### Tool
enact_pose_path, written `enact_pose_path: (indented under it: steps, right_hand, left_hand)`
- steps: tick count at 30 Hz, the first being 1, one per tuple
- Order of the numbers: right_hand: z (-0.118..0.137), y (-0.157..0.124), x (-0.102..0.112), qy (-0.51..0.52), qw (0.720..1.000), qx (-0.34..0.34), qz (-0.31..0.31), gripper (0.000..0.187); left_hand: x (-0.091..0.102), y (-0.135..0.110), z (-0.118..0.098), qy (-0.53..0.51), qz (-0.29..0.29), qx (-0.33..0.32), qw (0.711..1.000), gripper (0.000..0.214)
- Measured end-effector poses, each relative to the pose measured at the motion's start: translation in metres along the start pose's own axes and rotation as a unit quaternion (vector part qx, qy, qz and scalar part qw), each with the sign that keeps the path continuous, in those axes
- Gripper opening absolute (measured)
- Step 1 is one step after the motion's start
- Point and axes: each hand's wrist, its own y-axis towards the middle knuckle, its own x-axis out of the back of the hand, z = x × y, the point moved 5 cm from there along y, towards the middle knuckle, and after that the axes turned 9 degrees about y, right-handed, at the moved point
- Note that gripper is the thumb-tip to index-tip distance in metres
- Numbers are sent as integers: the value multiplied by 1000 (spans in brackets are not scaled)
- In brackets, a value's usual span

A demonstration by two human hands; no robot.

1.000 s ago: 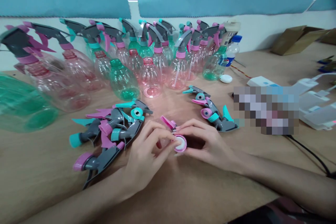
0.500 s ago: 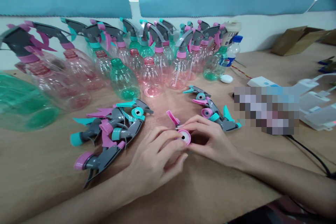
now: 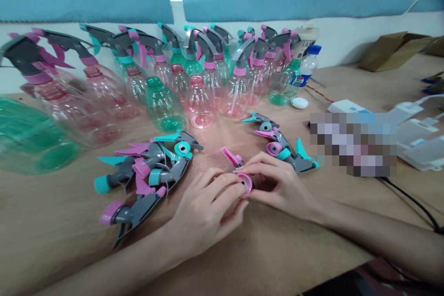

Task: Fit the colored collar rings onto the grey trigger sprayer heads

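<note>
Pink-collared spray head [image 3: 237, 160], R hand [image 3: 282, 185] w/ fingers gripping it, L hand [image 3: 211, 206] w/ fingers at collar [image 3: 249, 183], can't tell if gripping, other spray heads [image 3: 144, 206] on table [image 3: 270, 249]

Nine loose spray heads [image 3: 138, 211] are counted: five teal-collared, four pink-collared. One left hand [image 3: 208, 208], one right hand [image 3: 286, 182], one blue-capped bottle [image 3: 305, 78] are noted. Standing spray bottles [image 3: 236, 99] too overlapped to be counted.

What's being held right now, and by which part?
A pink-and-grey spray head, held at its pink collar by the right hand. The left hand reaches to the collar's open mouth; whether it grips too cannot be told.
</note>
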Motion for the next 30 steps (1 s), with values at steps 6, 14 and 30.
enact_pose_path:
  steps: [6,14,30]
  right_hand:
    - [0,-1,0,4,1000,-5,5,27]
    - [-1,0,3,6,1000,-8,-6,29]
    - [3,0,4,28,1000,-1,-5,26]
  left_hand:
    - [-2,0,0,8,19,-6,1000,21]
    - [0,-2,4,-4,-1,-9,1000,23]
    - [4,-5,7,45,-14,34,998,21]
